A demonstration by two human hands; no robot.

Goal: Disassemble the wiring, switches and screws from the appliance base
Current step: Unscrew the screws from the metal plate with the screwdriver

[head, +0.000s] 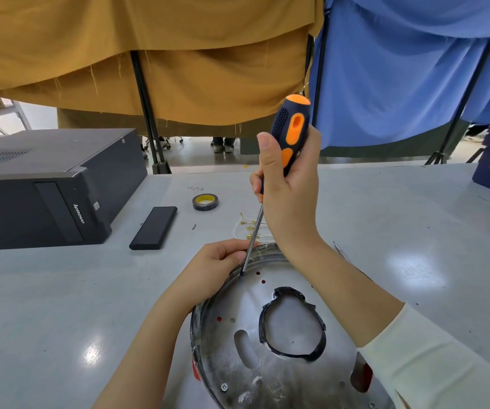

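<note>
Appliance base (282, 358): round metal plate, flat on grey table (61, 320), nearest edge of the view, directly below both forearms. Large central opening edged with black tape (292, 323); several small holes, a slot and remaining screws (224, 387) near the close rim.

Right hand (289, 184): wrapped firmly round the black-and-orange handle of screwdriver (292, 134), thumb laid up the grip. Shaft long axis nearly vertical, leaning slightly, handle up and away, tip down and toward the left, seated at a screw (241, 276) close to the far-left rim of the base.

Left hand (217, 267): resting on the far-left rim, fingers curled and pinching at the rim just beside the shaft, apparently steadying the plate; exact contact under the fingers not discernible.

Key relation: fastener directly below and slightly left of the right-hand grip, in line with the shaft. Left hand nearer to the fastener; right hand well above it. Turning force likely along that axis, downward pressure required to avoid slipping out of the head.

Loose white wires with brass terminals (251, 227) on the table just beyond the rim. Farther off: tape roll (205, 201), flat black case (154, 227), Lenovo computer (46, 184).
</note>
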